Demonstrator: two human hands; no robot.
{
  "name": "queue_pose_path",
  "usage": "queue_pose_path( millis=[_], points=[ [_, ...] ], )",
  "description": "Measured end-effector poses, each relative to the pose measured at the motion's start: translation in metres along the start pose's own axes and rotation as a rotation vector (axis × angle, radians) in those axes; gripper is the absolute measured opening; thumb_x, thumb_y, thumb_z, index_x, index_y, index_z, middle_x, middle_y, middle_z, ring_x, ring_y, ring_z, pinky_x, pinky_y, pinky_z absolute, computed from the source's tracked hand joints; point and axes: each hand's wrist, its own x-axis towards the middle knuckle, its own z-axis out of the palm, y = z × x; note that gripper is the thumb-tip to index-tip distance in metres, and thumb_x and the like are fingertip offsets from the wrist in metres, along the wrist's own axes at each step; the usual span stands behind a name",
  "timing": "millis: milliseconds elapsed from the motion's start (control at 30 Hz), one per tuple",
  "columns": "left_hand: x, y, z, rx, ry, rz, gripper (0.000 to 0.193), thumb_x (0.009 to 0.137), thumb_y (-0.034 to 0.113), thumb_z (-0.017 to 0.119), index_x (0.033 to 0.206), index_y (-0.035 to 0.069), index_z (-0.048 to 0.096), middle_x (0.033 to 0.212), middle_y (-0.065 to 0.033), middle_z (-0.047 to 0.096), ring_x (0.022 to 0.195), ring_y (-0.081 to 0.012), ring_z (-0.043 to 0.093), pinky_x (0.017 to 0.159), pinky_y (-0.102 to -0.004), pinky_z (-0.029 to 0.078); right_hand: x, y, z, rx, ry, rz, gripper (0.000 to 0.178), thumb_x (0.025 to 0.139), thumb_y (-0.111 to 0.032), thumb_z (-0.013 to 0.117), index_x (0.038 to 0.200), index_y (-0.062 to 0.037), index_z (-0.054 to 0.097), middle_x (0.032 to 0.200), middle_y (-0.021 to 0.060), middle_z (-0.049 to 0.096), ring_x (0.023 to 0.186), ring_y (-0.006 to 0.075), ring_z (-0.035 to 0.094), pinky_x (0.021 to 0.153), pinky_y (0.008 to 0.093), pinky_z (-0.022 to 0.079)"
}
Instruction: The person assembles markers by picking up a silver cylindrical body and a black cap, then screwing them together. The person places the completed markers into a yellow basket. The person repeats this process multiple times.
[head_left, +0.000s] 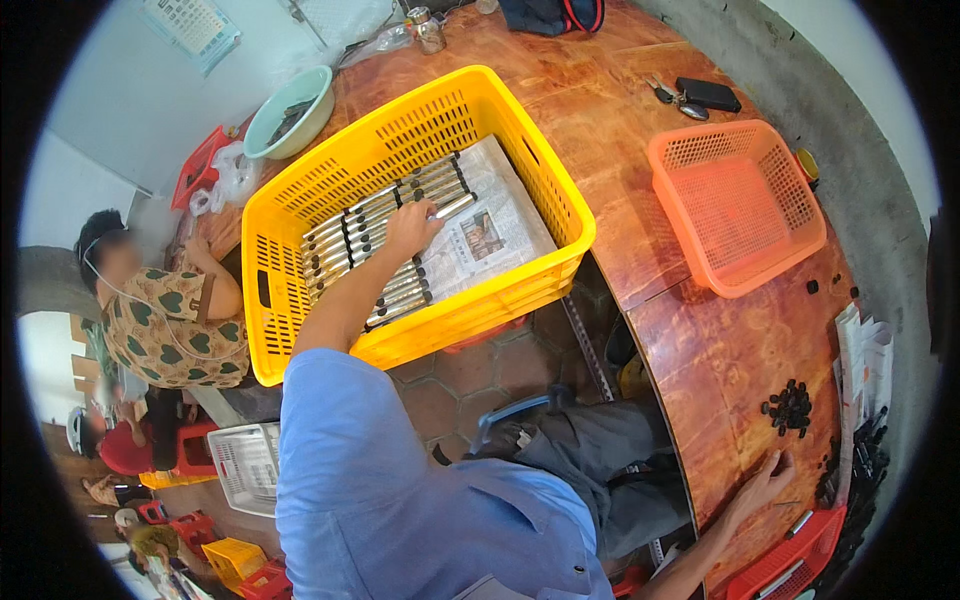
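A light blue shirt (400, 490) with a short, loose left sleeve (335, 405), a flap (512, 497) and a small dark round spot (578, 570) is worn with dark grey trousers (590, 455); the left hand (412, 228) and right hand (762, 486) are bare

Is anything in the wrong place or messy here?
Maybe a little: a few small black pieces lie scattered near the orange basket, away from the black pile. They look like strays. I can't see anything clearly broken.
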Motion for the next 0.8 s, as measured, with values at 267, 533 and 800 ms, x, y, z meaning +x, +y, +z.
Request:
queue_pose_path(
  millis=[267, 533, 800],
  points=[
    [-0.003, -0.008, 0.004, 0.114, 0.034, 0.085, 0.019, 0.080, 0.022, 0.079, 0.089, 0.006, 0.073, 0.099, -0.0165, 0.066, 0.092, -0.0360, 0.066, 0.078, -0.0474, 0.055, 0.000, -0.010, -0.003, -0.056, -0.036, 0.007, 0.038, 0.102, -0.022, 0.062, 0.125, 0.0082, 0.055, 0.120, 0.0190, 0.059, 0.111, 0.0290, 0.055, 0.100, 0.0392, 0.044],
    [-0.016, 0.016, 0.016, 0.180, 0.108, 0.285, 0.063, 0.093, 0.027, 0.068, 0.142, -0.002, 0.043, 0.144, -0.0261, 0.045, 0.131, -0.0432, 0.047, 0.107, -0.0476, 0.041, -0.001, -0.004, 0.001, 0.035, -0.060, 0.001, 0.035, 0.102, -0.019, 0.061, 0.125, 0.0075, 0.055, 0.121, 0.0182, 0.058, 0.112, 0.0275, 0.055, 0.102, 0.0367, 0.044],
    [0.055, 0.042, 0.047, 0.136, 0.069, -0.033, 0.078, 0.103, 0.056, 0.039, 0.156, 0.000, 0.025, 0.163, -0.0258, 0.021, 0.151, -0.0415, 0.017, 0.120, -0.0592, 0.013, 0.001, -0.009, -0.002, -0.092, -0.073, -0.056, 0.039, 0.103, -0.020, 0.060, 0.128, 0.0078, 0.052, 0.124, 0.0212, 0.057, 0.117, 0.0323, 0.054, 0.105, 0.0398, 0.042]
  ],
)
